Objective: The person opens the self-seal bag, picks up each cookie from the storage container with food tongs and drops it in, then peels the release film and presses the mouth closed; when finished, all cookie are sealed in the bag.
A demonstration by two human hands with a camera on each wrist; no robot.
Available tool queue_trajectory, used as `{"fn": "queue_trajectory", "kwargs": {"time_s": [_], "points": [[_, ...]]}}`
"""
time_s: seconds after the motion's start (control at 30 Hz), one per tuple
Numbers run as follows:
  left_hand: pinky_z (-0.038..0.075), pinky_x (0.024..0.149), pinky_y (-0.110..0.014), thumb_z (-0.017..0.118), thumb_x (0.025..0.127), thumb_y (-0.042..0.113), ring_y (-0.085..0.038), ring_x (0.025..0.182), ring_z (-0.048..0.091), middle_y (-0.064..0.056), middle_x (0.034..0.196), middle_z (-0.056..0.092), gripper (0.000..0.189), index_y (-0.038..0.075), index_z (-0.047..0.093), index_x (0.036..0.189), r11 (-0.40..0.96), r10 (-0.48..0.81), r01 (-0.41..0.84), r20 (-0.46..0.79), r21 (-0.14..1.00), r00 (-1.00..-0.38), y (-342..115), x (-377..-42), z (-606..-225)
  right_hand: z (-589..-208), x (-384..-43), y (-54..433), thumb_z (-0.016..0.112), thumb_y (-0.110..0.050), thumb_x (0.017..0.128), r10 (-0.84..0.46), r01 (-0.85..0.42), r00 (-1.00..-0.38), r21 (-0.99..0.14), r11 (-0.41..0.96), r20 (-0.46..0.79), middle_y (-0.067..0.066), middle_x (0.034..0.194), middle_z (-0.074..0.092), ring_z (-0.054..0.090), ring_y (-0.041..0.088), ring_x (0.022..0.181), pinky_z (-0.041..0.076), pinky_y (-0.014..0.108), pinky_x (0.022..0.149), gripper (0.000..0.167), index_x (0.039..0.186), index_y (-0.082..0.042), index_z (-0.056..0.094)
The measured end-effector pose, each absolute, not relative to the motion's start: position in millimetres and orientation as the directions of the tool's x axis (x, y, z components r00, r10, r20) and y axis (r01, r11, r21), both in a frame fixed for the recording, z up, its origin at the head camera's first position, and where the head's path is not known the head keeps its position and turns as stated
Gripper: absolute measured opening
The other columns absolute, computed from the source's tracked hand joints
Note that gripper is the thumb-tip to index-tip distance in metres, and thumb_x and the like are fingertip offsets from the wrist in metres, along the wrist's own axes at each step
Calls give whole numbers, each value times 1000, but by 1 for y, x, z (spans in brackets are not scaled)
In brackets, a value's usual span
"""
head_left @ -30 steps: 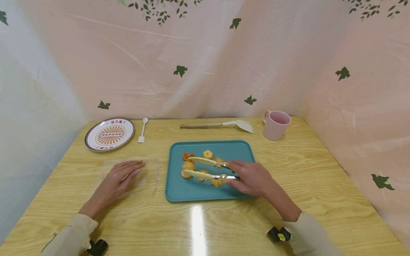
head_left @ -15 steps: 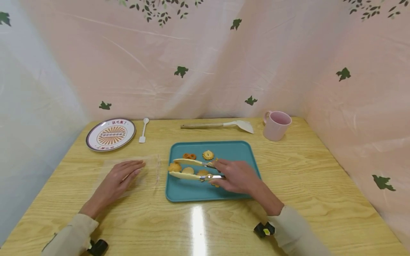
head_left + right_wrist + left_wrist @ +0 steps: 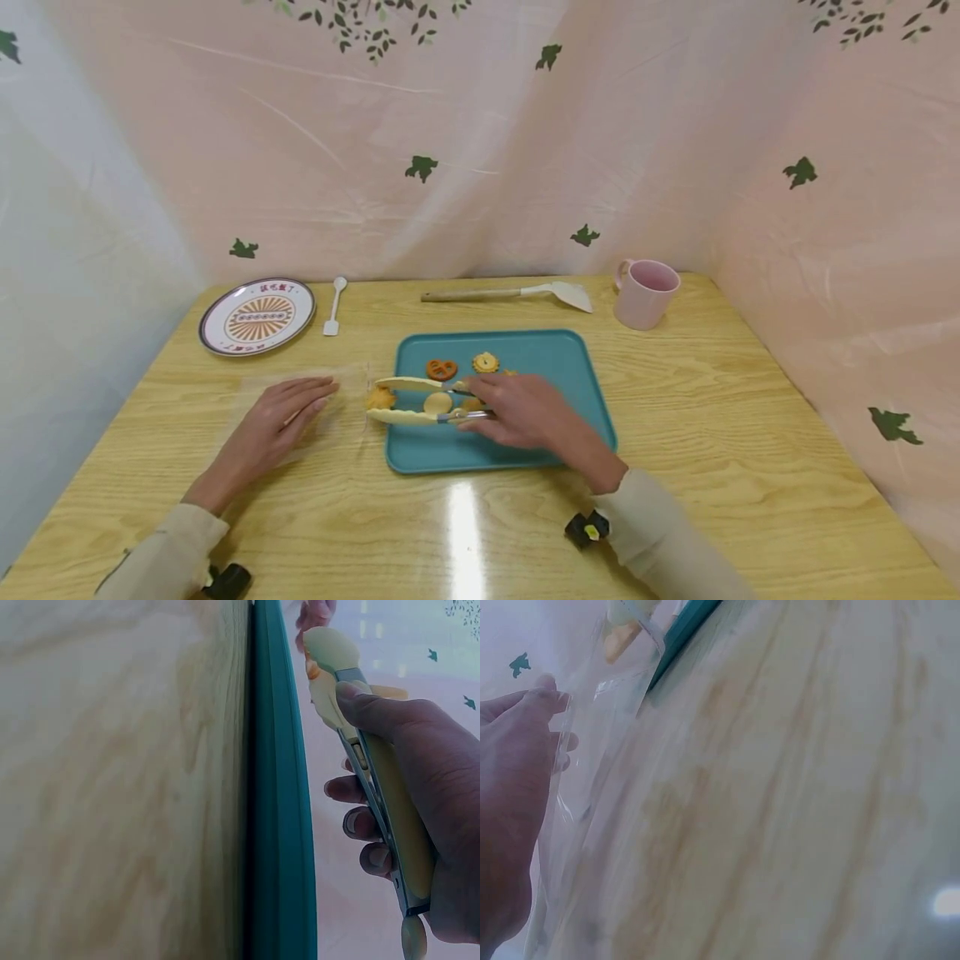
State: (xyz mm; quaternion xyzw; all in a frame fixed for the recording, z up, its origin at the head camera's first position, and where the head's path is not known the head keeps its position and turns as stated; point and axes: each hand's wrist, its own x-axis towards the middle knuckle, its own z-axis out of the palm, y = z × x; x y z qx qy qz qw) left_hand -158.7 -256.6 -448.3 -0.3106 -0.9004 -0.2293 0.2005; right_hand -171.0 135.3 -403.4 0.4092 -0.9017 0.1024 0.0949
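Observation:
My left hand (image 3: pixel 281 425) pinches a clear plastic bag (image 3: pixel 592 772) by its edge, with thumb and fingertips on either side of the film in the left wrist view. The bag's mouth faces the blue-green tray (image 3: pixel 435 454). My right hand (image 3: pixel 521 412) grips tongs (image 3: pixel 408 384) with cream-coloured heads and metal-and-yellow handles. Between the tong heads is a golden, ridged cookie (image 3: pixel 381 398), over the tray's left rim and right at the bag's mouth. On the tray lie a pretzel-shaped cookie (image 3: pixel 441 369), a scalloped cookie (image 3: pixel 486 362) and a round one (image 3: pixel 438 403); others are partly hidden by my right hand.
A patterned plate (image 3: pixel 257 317) and a small white spoon (image 3: pixel 335 307) lie at the back left. Behind the tray is a wooden-handled spatula (image 3: pixel 480 294). A pink mug (image 3: pixel 647 293) stands at the back right, before the cloth backdrop.
The tongs have moved left with the ridged cookie between their heads, from the middle-left of the tray to the bag's mouth. The left hand has stayed in place.

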Motion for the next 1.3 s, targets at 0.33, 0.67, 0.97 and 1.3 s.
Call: {"fn": "queue_trajectory", "kwargs": {"time_s": [0.33, 0.67, 0.97, 1.3], "points": [[39, 110, -43, 67, 99, 1, -35, 124, 59, -14, 134, 67, 32, 4, 70, 131, 700, 473, 658, 511, 278, -718, -256, -159, -448, -403, -178, 116, 70, -53, 96, -748, -781, -620, -93, 617, 236, 1, 114, 71, 59, 10, 62, 51, 31, 55, 58, 137, -12, 65], [32, 115, -30, 66, 100, 2, -36, 124, 58, -15, 133, 67, 31, 3, 70, 130, 686, 477, 673, 526, 278, -704, -257, -159, -448, -403, -182, 102, 68, -51, 98, -774, -795, -606, -103, 598, 184, 5, 130, 68, 60, 13, 63, 49, 31, 51, 59, 141, -10, 62], [31, 116, -29, 66, 100, 2, -36, 125, 58, -14, 134, 67, 32, 4, 69, 131, 691, 476, 668, 521, 278, -709, -257, -158, -448, -404, -186, 93, 68, -52, 98, -785, -808, -586, -75, 584, 201, 2, 122, 70, 59, 9, 65, 46, 27, 51, 56, 136, -12, 65], [26, 117, -23, 67, 98, 0, -36, 125, 59, -14, 134, 67, 34, 5, 69, 132, 681, 475, 679, 541, 274, -694, -256, -159, -449, -406, -191, 84, 65, -53, 99, -793, -809, -587, -92, 580, 163, 6, 130, 67, 63, 12, 71, 49, 30, 56, 59, 142, -12, 61]]}}
